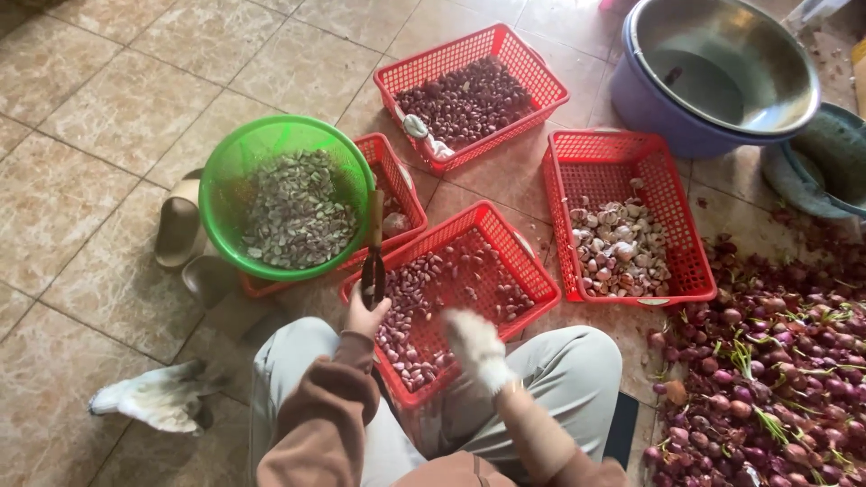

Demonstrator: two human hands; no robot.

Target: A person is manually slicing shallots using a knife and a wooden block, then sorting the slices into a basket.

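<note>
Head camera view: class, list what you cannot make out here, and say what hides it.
- Right hand: motion blur; its grip is unreadable.
- Tool in the left hand: too small to tell its kind.
- Lower red basket: mostly hidden by the green basket.
- Shallot pile: cut off by the right edge.

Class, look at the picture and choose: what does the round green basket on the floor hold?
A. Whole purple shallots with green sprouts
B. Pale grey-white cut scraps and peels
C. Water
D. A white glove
B: the green basket is filled with a heap of pale grey-white scraps; the sprouting purple shallots lie loose on the floor at the right.
</note>
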